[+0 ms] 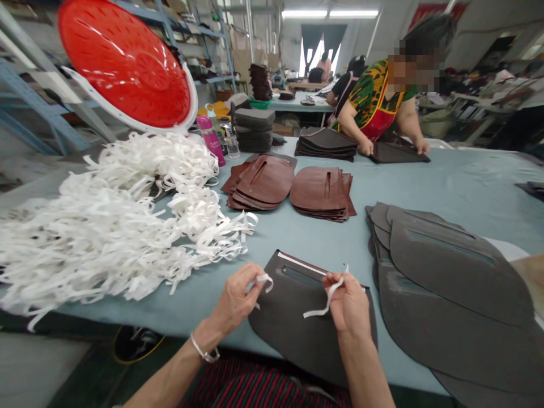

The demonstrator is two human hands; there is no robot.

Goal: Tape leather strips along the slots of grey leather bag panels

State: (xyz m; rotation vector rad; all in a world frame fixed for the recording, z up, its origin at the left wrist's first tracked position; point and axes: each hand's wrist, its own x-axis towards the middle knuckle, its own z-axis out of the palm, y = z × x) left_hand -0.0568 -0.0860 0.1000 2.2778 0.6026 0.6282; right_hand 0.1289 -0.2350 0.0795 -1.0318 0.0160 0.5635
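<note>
In front of me a dark grey panel [297, 328] with a rounded lower edge and a slot near its top lies on the table, its near end over the edge. A white strip [297, 263] runs along its top edge. My left hand [242, 289] pinches a short white strip [267, 281] above the panel's left side. Over the right side, my right hand [349, 300] pinches another white strip [325, 305], which dangles toward the left. Both hands are closed at the fingertips and apart from each other.
A big heap of white strips [119, 232] covers the table's left. Brown panel stacks [266, 181] lie ahead, dark panels [450, 283] at right. Bottles [210, 140] stand behind the heap, near a red basket [127, 62]. Across the table a co-worker [382, 107] handles a dark piece [402, 150].
</note>
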